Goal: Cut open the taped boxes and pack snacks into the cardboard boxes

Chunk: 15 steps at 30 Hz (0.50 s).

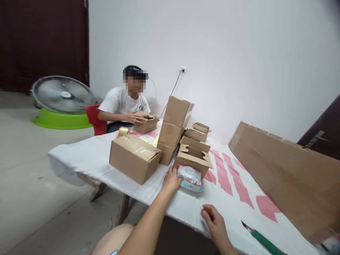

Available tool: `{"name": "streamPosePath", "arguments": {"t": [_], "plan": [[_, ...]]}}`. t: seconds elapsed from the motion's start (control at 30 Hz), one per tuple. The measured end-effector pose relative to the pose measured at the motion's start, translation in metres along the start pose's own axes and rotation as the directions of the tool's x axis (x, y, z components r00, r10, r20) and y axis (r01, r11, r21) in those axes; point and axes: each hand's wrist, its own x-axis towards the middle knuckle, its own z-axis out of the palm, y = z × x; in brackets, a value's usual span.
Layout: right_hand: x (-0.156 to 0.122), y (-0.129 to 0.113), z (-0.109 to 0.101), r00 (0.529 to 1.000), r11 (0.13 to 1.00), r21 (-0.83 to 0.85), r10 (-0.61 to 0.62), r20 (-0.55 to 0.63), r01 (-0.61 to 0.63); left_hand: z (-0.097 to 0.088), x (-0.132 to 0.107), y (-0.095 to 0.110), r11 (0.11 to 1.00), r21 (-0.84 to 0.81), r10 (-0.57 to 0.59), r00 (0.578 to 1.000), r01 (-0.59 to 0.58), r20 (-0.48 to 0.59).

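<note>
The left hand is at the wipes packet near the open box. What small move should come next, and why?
Probably close the left hand on the wipes packet and lift it slightly: the hand touches only its left edge, it lies flat on the table, and the open box stands behind it.

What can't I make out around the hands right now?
Head view only:
The left hand covers the wipes pack at its near corner; grip unclear.
The right hand has curled fingers that hide what lies under them.
The open box: flaps hide its inside.
The green-handled knife: handle end cut off by the bottom edge.
Pack print: too small to read.
</note>
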Motion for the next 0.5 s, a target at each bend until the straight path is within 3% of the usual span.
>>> {"name": "streamPosePath", "arguments": {"t": [0.1, 0.2, 0.23, 0.3, 0.33, 0.37, 0.43, 0.5], "plan": [[0.000, 0.001, 0.000, 1.000, 1.000, -0.008, -0.015, -0.008, 0.015, -0.013, -0.014, 0.015, 1.000, 0.016, 0.014, 1.000, -0.013, -0.024], [0.001, 0.002, 0.000, 1.000, 0.999, -0.036, -0.020, -0.016, 0.020, -0.044, -0.032, 0.036, 0.980, -0.026, 0.192, 0.978, -0.195, -0.079], [0.002, 0.002, 0.000, 1.000, 0.999, -0.048, -0.021, -0.021, 0.019, -0.058, -0.037, 0.041, 0.963, -0.043, 0.258, 0.958, -0.265, -0.124], [0.002, 0.001, 0.000, 0.999, 0.998, -0.066, -0.024, -0.031, 0.022, -0.087, -0.044, 0.044, 0.910, -0.017, 0.383, 0.858, -0.413, -0.344], [0.002, -0.001, 0.000, 0.999, 0.997, -0.072, -0.026, -0.032, 0.024, -0.100, -0.046, 0.041, 0.914, 0.038, 0.379, 0.819, -0.403, -0.430], [0.002, -0.002, 0.000, 0.999, 0.997, -0.076, -0.028, -0.033, 0.026, -0.112, -0.045, 0.034, 0.940, 0.090, 0.328, 0.803, -0.328, -0.498], [0.002, -0.005, 0.000, 0.999, 0.997, -0.073, -0.034, -0.035, 0.031, -0.127, -0.040, 0.014, 0.990, 0.135, 0.115, 0.832, -0.049, -0.543], [0.001, -0.007, 0.001, 0.998, 0.997, -0.060, -0.041, -0.039, 0.039, -0.131, -0.031, -0.010, 0.974, 0.092, -0.137, 0.865, 0.206, -0.483]]}}
